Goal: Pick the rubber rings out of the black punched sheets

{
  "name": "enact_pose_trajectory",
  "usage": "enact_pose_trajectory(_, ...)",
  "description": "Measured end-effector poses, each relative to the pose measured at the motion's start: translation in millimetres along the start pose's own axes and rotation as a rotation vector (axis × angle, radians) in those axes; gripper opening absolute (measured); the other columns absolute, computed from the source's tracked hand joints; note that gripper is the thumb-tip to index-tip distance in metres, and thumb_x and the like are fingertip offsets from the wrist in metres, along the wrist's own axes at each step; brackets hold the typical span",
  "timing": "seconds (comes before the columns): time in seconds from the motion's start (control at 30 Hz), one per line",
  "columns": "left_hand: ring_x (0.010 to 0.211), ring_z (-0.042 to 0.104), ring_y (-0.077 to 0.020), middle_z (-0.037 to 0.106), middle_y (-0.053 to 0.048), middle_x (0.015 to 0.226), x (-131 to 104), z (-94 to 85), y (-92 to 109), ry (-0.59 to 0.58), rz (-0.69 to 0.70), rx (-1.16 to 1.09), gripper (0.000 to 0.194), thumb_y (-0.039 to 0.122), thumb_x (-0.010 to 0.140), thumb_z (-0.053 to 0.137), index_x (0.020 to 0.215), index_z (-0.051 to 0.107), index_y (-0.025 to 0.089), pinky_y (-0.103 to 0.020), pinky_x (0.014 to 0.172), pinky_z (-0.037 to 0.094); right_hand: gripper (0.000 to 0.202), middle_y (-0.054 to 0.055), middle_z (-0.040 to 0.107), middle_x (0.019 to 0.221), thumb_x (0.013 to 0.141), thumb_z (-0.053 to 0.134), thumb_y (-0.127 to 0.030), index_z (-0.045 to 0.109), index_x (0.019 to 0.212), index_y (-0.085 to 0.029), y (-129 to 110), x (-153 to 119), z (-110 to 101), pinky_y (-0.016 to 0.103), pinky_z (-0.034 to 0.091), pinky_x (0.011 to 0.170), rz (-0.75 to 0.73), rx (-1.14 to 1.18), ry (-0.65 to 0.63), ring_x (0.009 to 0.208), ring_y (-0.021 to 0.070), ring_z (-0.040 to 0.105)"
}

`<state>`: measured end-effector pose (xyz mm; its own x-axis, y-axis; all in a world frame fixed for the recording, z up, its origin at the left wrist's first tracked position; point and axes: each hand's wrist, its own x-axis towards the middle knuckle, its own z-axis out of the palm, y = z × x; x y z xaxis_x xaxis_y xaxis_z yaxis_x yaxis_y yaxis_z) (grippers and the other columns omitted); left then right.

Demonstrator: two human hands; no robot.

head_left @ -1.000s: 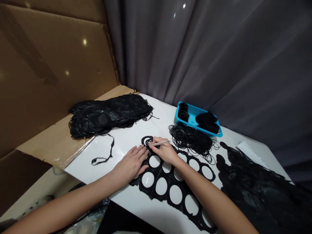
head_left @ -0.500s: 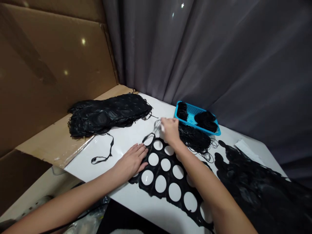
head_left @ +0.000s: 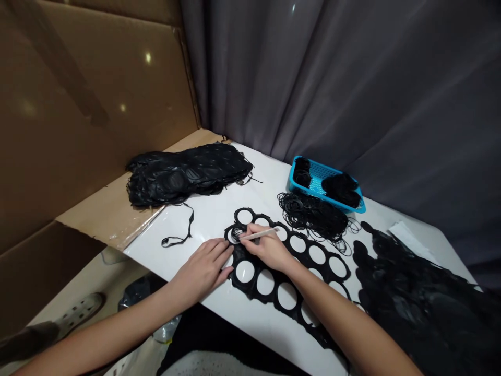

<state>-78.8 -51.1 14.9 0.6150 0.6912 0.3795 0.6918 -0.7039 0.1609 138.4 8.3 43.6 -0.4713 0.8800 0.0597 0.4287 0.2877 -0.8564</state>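
Note:
A black rubber sheet [head_left: 242, 256] with rows of round holes lies across the white table in front of me. My left hand [head_left: 205, 266] rests flat on its left edge, fingers stretched out. Pinched in my right hand [head_left: 272, 250] is a thin pale stick [head_left: 261, 234], held like a pen. Its tip is at a hole in the sheet's upper left, where several thin black rings [head_left: 237, 232] are bunched around it. Just beyond my right hand lies a heap of loose black rings [head_left: 313, 216]. My right forearm covers part of the sheet.
A blue basket [head_left: 362, 206] holding black rings stands at the back. Stacked black sheets [head_left: 188, 175] lie at left, near a loose strip [head_left: 190, 222] and a cardboard wall [head_left: 97, 78]. At right are a large black rubber pile [head_left: 422, 303] and white paper [head_left: 410, 240].
My right hand has come down and back toward me, from above the sheet's far edge to a hole near my left hand. The left hand stays on the sheet. The view has shifted slightly.

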Motion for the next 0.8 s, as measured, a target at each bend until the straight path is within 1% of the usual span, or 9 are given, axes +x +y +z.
enact_pose_trajectory(0.13,0.117,0.051,-0.0295,0.059,-0.014,0.12,-2.2,4.6,-0.8,0.015,0.01,0.014,0.038,0.03,0.097,0.056,0.126,0.058,0.006,-0.046,0.099,0.046,0.016,-0.004,0.071,0.09,0.088,0.062,-0.018,0.052,0.076,-0.019,-0.4,-6.1,8.1,0.03,0.037,0.085,-0.032,-0.091,0.017,0.085,0.0147,0.06)
enact_pose_trajectory(0.23,0.117,0.051,-0.0291,0.06,-0.014,0.12,-1.7,4.8,-2.1,0.022,0.016,0.017,0.037,0.029,0.097,0.056,0.127,0.059,0.007,-0.045,0.1,0.046,0.014,-0.003,0.07,0.093,0.089,0.061,-0.017,0.053,0.078,-0.02,-0.3,-7.4,11.6,0.033,0.033,0.09,-0.037,-0.136,0.018,0.09,0.0159,0.059)
enact_pose_trajectory(0.47,0.118,0.051,-0.0286,0.06,-0.014,0.121,-3.1,6.6,-2.2,0.022,0.008,0.022,0.037,0.029,0.097,0.055,0.128,0.059,0.008,-0.045,0.101,0.046,0.014,-0.004,0.069,0.093,0.09,0.061,-0.014,0.052,0.079,-0.019,0.7,-8.7,15.9,0.034,0.031,0.09,-0.057,-0.17,0.036,0.092,0.0157,0.058)
enact_pose_trajectory(0.53,0.118,0.051,-0.0287,0.06,-0.014,0.122,-3.3,6.3,-2.2,0.027,0.005,0.024,0.037,0.029,0.097,0.055,0.128,0.058,0.008,-0.045,0.101,0.046,0.014,-0.003,0.068,0.09,0.091,0.058,-0.014,0.051,0.08,-0.018,0.2,-12.8,20.6,0.035,0.032,0.089,-0.11,-0.239,0.022,0.09,0.0153,0.057)
enact_pose_trajectory(0.63,0.118,0.051,-0.0289,0.06,-0.013,0.121,-3.3,5.6,-2.0,0.026,0.007,0.027,0.037,0.028,0.097,0.055,0.128,0.058,0.008,-0.045,0.101,0.046,0.01,0.001,0.065,0.087,0.092,0.052,-0.011,0.052,0.085,-0.018,-1.6,-16.3,27.9,0.037,0.032,0.09,-0.282,-0.507,0.005,0.089,0.0179,0.055)
enact_pose_trajectory(0.7,0.117,0.051,-0.0285,0.061,-0.013,0.121,-3.0,5.5,-1.7,0.026,0.008,0.029,0.036,0.026,0.097,0.054,0.127,0.059,0.008,-0.045,0.1,0.046,0.013,0.005,0.065,0.09,0.09,0.048,-0.007,0.054,0.09,-0.019,-1.4,-8.8,24.0,0.04,0.032,0.093,-0.34,-0.655,0.021,0.093,0.021,0.054)
enact_pose_trajectory(0.73,0.117,0.052,-0.0283,0.061,-0.013,0.121,-2.6,5.6,-1.6,0.028,0.01,0.029,0.035,0.026,0.097,0.053,0.127,0.059,0.008,-0.044,0.1,0.047,0.017,0.007,0.066,0.093,0.088,0.047,-0.004,0.054,0.093,-0.019,-0.2,-0.8,17.2,0.042,0.031,0.095,-0.326,-0.693,0.05,0.095,0.0227,0.053)
enact_pose_trajectory(0.8,0.117,0.052,-0.0281,0.061,-0.014,0.12,-1.5,5.8,-1.5,0.036,0.013,0.03,0.034,0.025,0.097,0.052,0.125,0.059,0.007,-0.043,0.099,0.048,0.023,0.011,0.065,0.096,0.086,0.043,-0.001,0.055,0.094,-0.018,4.3,21.2,-6.1,0.046,0.028,0.097,-0.224,-0.712,0.163,0.095,0.0258,0.052)
